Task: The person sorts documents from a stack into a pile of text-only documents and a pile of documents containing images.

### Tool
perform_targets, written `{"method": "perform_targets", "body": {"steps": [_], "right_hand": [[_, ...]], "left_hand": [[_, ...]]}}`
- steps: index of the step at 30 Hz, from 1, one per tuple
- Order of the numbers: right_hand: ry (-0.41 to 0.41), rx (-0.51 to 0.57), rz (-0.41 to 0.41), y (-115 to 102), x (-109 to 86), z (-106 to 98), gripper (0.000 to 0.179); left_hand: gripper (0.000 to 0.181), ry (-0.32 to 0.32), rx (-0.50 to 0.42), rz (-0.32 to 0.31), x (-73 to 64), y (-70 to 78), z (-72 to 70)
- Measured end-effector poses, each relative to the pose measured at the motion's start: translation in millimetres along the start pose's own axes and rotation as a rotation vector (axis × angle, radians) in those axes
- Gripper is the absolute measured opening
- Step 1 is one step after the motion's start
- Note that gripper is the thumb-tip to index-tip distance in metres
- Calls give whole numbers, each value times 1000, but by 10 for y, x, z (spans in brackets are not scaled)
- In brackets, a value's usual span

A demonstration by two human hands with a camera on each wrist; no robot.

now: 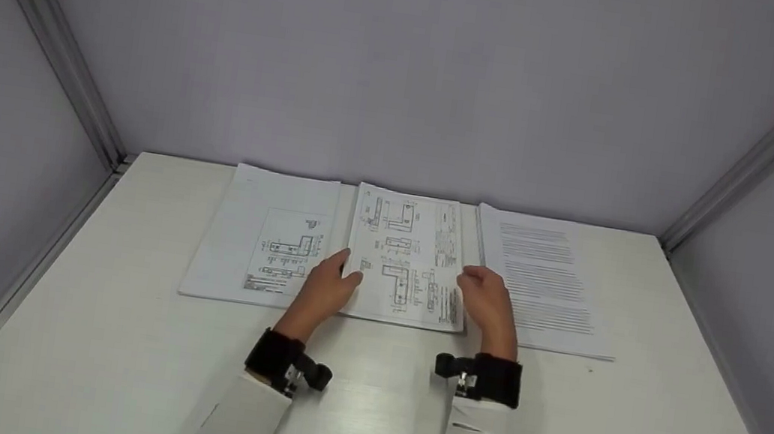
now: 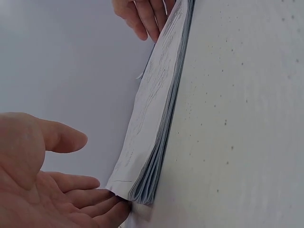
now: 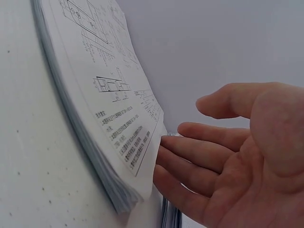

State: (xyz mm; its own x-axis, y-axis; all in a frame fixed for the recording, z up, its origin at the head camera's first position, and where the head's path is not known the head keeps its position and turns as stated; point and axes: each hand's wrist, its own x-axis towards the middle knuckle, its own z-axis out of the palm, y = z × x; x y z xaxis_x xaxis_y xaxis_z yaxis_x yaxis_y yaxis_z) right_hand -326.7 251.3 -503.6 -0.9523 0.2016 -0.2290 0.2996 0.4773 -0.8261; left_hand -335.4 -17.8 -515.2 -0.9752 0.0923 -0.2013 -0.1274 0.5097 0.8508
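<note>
A stack of paper (image 1: 412, 251) printed with technical drawings lies in the middle of the table, between my two hands. My left hand (image 1: 328, 286) is at its left edge; in the left wrist view the fingers (image 2: 90, 197) reach the side of the stack with the thumb (image 2: 66, 137) held apart above. On the opposite side, my right hand (image 1: 490, 303) has its fingertips (image 3: 166, 142) right at the stack's right edge, thumb raised away from the sheets. Neither hand pinches the paper. The stack's layered page edges (image 2: 154, 175) show toward me.
To the left lies another paper stack (image 1: 225, 240) with a drawing on top. A third stack (image 1: 539, 269), covered in lines of text, lies on the right. All sit on a white table (image 1: 111, 345) near the grey back wall (image 1: 408, 68), with side panels left and right.
</note>
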Motion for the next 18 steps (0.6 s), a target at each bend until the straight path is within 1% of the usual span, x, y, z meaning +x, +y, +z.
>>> {"method": "perform_targets", "body": {"steps": [6,9,11,15,18], "right_hand": [[3,-22,-21,-3,-13,-29,47],[5,-23,-27,5,-20,-35,47],[13,-25,-39,3,-29,-40,47],[34,-27,-57,0,-47,-49,46],[27,13,-38,0,-55,-53,45]], "left_hand": [[64,8,-9,19,-10,20,12],[61,20,-10,41,-11,28,11],[58,41,-18,59,-6,21,7],[48,113,-61,76,-14,7,-8],[46,150,-100,89,-19,12,-13]]}}
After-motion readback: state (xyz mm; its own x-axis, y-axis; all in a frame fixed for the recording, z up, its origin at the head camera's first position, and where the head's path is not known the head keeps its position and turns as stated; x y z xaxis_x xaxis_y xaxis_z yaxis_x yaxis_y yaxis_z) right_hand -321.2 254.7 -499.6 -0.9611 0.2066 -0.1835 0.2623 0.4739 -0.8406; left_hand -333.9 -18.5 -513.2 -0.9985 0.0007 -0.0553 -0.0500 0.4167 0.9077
